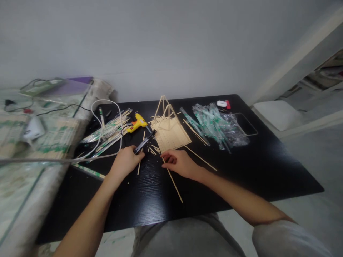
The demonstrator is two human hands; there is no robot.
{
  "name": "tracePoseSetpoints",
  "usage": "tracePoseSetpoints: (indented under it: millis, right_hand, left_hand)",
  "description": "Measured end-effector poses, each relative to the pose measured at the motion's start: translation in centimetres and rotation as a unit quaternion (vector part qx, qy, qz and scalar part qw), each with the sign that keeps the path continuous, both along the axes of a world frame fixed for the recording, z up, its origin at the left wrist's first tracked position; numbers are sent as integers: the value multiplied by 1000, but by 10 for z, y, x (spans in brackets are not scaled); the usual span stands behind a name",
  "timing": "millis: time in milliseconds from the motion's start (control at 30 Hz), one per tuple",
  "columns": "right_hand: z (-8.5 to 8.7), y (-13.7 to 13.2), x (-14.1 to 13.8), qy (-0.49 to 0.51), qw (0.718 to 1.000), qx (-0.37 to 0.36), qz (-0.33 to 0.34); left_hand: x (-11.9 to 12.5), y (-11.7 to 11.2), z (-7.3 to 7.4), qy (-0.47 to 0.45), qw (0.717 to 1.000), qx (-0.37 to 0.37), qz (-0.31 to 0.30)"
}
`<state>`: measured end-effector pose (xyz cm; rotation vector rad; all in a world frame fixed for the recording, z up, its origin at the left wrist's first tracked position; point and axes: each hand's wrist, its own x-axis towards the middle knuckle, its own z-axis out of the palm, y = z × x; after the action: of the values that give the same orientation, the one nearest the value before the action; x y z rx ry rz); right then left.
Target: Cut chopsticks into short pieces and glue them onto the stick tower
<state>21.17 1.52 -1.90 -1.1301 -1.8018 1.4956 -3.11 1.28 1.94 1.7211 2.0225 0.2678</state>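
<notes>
Left hand (125, 159) grips tool (143, 143), right hand (182, 164) apparently pinches stick (175, 185), both near slatted panel (174, 137); tool slip could jolt it

Dim light leaves soft glare on the black table (257, 160), outer edges seemingly blurred and stretched

Bench (268, 171) is glossy and faintly grained. Stick panel (173, 137) is matt wood. Wrappers (211, 123) are shiny, crinkled plastic.
</notes>
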Motion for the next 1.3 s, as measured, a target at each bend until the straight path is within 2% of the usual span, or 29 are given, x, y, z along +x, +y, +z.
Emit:
tracePoseSetpoints:
  millis: [100,200,333,467,633,767,900,1100,1300]
  right_hand:
    - [1,0,0,-23,999,28,-15]
    - [1,1,2,-8,999,19,-28]
    - [4,12,8,83,993,-27,-79]
    - [17,25,22,162,976,-77,-121]
    - [29,20,51,113,987,-84,-72]
    - [29,-2,76,-13,999,-21,-43]
    - [27,-22,87,-137,986,99,9]
    - [16,-29,85,-172,964,191,62]
    - [4,-25,80,-197,947,249,54]
  left_hand:
    - [0,-3,2,-102,994,31,9]
    - [5,-6,1,-204,978,42,16]
    - [11,-10,-4,-302,952,20,39]
    - [13,-11,-8,-385,921,0,67]
    - [13,-11,-10,-414,907,-3,81]
    - [15,-11,-10,-396,915,0,72]
    - [17,-11,-11,-376,925,7,57]
    - [17,-11,-19,-376,926,9,45]
    - [17,-11,-18,-371,928,6,36]
